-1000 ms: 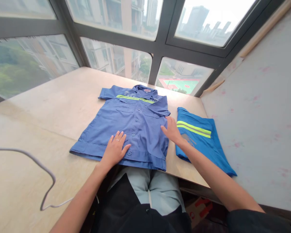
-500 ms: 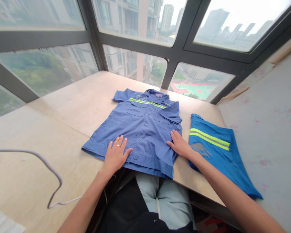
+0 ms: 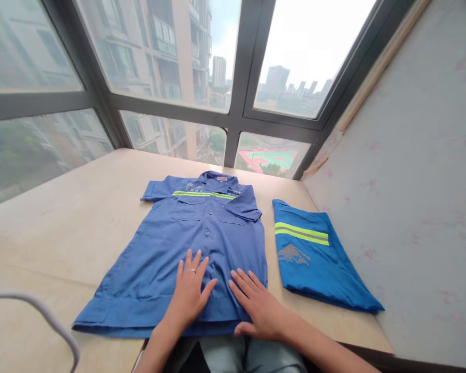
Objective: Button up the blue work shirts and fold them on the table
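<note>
A blue short-sleeved work shirt (image 3: 159,259) lies front side up, its collar toward the window and its hem toward me. A yellow and grey stripe crosses its chest. My left hand (image 3: 190,290) rests on the lower front, fingers spread, a ring on one finger. Flat on the cloth to its right, near the hem, lies my right hand (image 3: 258,305) with its fingers stretched out. Neither hand grips anything. The shirt's right-side sleeve is folded in over the chest.
Right of the shirt lies a folded brighter blue garment (image 3: 306,272) with a yellow and grey stripe. A grey cable (image 3: 42,308) curves over the wooden table (image 3: 54,223) at the left. Window frames (image 3: 233,124) rise behind, and a patterned wall (image 3: 415,248) borders the right.
My right hand has moved from the shirt's right edge inward, closer to my left hand. Both hands stay flat on the cloth. The view has shifted, with more wall showing.
</note>
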`<state>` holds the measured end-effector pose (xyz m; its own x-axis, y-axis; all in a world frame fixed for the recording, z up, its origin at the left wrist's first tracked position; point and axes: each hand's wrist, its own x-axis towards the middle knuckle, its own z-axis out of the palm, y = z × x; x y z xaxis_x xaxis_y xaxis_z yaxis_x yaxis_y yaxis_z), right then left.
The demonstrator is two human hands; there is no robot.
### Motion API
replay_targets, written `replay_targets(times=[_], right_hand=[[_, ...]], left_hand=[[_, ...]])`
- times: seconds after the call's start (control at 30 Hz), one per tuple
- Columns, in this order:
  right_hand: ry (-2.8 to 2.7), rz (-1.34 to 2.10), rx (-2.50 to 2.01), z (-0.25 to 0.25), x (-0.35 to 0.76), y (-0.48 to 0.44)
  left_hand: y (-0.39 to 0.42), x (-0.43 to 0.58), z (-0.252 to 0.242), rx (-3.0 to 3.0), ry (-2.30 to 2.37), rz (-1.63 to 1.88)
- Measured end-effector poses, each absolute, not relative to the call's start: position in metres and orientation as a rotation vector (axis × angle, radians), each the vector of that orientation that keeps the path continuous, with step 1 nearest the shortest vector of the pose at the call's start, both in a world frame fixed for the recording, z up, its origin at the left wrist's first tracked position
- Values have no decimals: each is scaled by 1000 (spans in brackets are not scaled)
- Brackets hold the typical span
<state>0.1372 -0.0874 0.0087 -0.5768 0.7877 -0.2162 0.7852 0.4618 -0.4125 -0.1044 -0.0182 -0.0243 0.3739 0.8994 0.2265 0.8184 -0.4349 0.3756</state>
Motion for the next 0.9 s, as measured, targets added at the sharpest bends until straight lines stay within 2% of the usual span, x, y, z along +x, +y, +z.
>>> replay_targets(times=[0.17, 0.33, 0.47, 0.57, 0.73, 0.9], right_hand=[[-2627, 1005, -1481, 20, 149, -90], [-2561, 1197, -1458, 56, 160, -67], [-2378, 1011, -1519, 67, 155, -18], [-2297, 810, -1452, 54, 138, 39], [-2270, 591, -1330, 17, 95, 137], [-2336, 403, -1404, 2, 63, 206]], left_hand=[[-12, -98, -40, 2378, 1530, 506], [37, -109, -43, 2089, 1726, 733], [105, -119, -19, 1685, 1915, 950], [157, -132, 3, 1419, 2065, 1071], [220, -174, 19, 1202, 2234, 1109], [266, -220, 20, 1077, 2187, 1085]])
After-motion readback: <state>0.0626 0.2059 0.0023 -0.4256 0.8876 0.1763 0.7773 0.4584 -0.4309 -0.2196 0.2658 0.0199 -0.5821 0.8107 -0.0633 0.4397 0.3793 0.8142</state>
